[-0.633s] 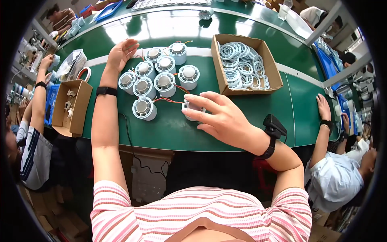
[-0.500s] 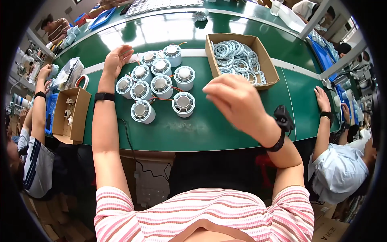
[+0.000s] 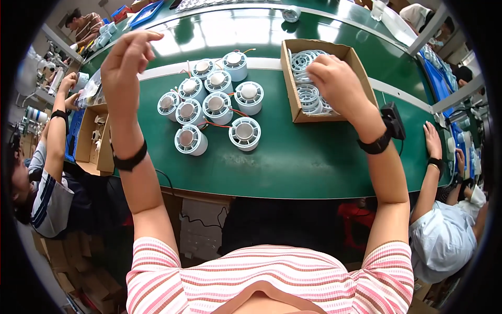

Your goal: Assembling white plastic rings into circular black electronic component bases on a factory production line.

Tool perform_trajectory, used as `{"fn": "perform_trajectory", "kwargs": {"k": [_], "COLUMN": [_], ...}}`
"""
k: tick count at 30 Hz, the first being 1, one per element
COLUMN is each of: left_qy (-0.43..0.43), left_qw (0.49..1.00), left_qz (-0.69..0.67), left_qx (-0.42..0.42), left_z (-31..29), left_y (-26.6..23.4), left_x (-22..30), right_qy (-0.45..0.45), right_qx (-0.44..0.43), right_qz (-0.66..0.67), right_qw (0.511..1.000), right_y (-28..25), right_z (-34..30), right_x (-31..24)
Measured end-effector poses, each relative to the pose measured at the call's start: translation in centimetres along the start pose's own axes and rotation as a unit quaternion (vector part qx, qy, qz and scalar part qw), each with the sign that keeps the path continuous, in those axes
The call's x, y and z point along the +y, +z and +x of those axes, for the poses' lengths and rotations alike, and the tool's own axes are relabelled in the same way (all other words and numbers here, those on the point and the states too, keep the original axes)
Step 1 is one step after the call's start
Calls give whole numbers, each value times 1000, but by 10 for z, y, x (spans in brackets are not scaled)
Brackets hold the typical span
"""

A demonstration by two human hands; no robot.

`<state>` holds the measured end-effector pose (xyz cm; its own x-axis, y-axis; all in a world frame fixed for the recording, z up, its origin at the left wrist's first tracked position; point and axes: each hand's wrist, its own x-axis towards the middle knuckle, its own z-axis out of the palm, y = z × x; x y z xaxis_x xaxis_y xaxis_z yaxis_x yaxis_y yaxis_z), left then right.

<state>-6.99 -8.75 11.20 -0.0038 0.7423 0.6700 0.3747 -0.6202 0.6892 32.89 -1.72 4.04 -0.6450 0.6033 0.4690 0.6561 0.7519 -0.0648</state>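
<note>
Several light-blue cylindrical motor housings (image 3: 215, 106) with round silver tops and thin coloured wires stand grouped on the green table, left of centre. My left hand (image 3: 127, 65) is raised in the air to their left. Its fingers are loosely bent and apart, with nothing seen in them. My right hand (image 3: 339, 81) is over a cardboard box (image 3: 308, 118) of light-blue plastic rings (image 3: 308, 97), right of centre. Its fingers are curled together among the rings; whatever is between the fingertips is hidden.
A smaller cardboard box (image 3: 97, 141) with white pieces is at the left, beside a person's arm (image 3: 52, 125). Another person's hand (image 3: 432, 138) rests on the table at the right. A light-blue cylinder (image 3: 291, 14) lies at the back. A black cable (image 3: 166, 178) hangs over the front edge.
My right hand has moved from the air in front of the box to the rings inside it. My left hand has lifted up and away to the left of the housings.
</note>
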Motion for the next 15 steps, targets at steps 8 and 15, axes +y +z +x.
{"fn": "perform_trajectory", "kwargs": {"k": [8,15], "left_qy": [70,36], "left_qw": [843,864], "left_qz": [385,350], "left_qx": [-368,-359], "left_z": [-101,-108], "left_y": [85,122], "left_x": [78,77], "right_qy": [77,155], "right_qx": [-66,-69], "right_qz": [175,195], "right_qw": [979,966], "right_y": [-83,-31], "right_z": [-65,-133], "right_x": [-69,-84]}}
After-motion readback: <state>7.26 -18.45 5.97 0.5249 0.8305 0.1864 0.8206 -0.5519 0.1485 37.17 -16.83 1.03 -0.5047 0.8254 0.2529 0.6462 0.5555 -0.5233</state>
